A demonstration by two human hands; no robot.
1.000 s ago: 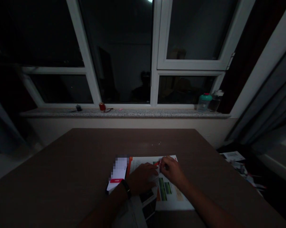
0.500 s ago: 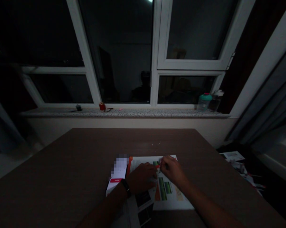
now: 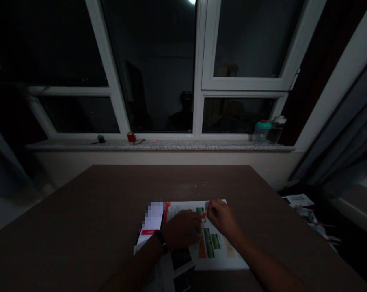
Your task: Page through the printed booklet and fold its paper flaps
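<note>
On the dark table (image 3: 110,202) lies a white printed sheet (image 3: 220,261) with green pictures and orange patches. My left hand (image 3: 183,229), with a dark band on its wrist, rests over the sheet's left part; its fingers are bent and what they may hold is hidden. Close to its fingertips, my right hand (image 3: 218,213) is closed in a pinch at the sheet's upper part, with a small reddish thing at its fingers, too dim to make out. A lit phone (image 3: 153,219) lies left of the sheet. Dark-pictured paper (image 3: 182,259) is under my left forearm.
The granite windowsill (image 3: 177,144) holds a red can (image 3: 130,137), a small dark item (image 3: 101,138), a teal-lidded shaker (image 3: 262,132) and a clear bottle (image 3: 277,129). Small scraps (image 3: 204,184) lie beyond the sheet. Papers (image 3: 301,200) are piled low at the right.
The dark-pictured paper under my left forearm has shifted slightly left and down. Both hands stay almost in place, with the right fingers turned a little.
</note>
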